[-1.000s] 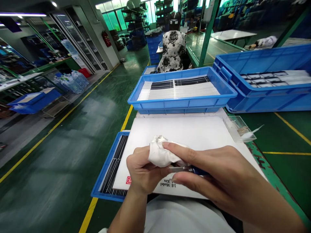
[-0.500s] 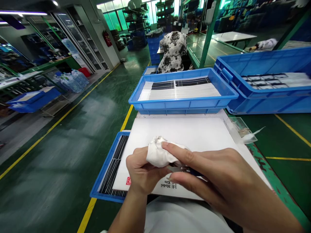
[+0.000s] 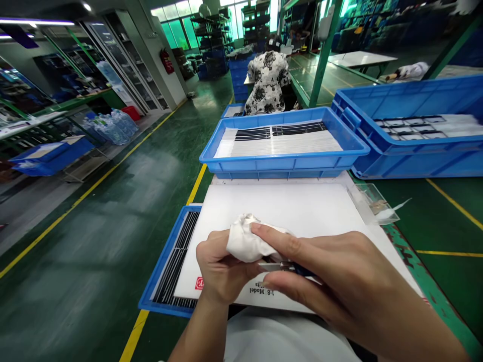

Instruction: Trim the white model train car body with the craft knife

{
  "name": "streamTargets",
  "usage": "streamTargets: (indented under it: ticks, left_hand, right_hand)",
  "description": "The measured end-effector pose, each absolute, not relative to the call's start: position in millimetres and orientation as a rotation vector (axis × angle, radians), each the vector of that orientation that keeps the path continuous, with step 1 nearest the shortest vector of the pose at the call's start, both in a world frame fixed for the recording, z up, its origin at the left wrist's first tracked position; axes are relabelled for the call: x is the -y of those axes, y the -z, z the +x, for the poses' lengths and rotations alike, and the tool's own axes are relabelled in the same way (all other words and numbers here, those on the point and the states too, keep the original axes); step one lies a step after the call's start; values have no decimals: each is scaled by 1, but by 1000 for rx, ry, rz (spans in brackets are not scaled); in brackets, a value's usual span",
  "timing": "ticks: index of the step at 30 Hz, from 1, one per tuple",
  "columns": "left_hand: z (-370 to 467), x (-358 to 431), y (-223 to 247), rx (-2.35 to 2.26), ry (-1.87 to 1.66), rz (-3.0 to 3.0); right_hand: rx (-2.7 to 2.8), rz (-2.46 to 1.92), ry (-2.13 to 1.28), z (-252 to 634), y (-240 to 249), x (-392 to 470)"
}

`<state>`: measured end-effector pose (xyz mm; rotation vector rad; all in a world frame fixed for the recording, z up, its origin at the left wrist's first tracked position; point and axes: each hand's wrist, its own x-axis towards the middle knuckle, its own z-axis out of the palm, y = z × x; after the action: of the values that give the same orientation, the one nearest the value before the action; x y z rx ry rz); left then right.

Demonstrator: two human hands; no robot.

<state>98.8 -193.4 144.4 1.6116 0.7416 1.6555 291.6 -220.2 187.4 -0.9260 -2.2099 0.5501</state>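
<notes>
Head-worn view, forward and down, right hand (image 3: 341,266) close, far depth uncertain

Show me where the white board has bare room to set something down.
Widest: the board's far half, between the blue tray beyond, the clear box on the right, and the white cloth and right hand nearer. A narrow strip lies between the left hand and the lower-left tray. Crowded: the near middle, where both hands, cloth and bladed tool gather.
</notes>
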Motion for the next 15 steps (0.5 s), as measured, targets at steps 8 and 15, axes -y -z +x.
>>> streamTargets:
  ticks: [8, 15]
  left_hand:
    - [99, 193, -146, -796, -1656, 1623]
    - [99, 192, -143, -784, -1657, 1613]
  right_hand:
    - [2198, -936, -572, 292, -188, 220]
    - [2211, -973, -538, 290, -187, 220]
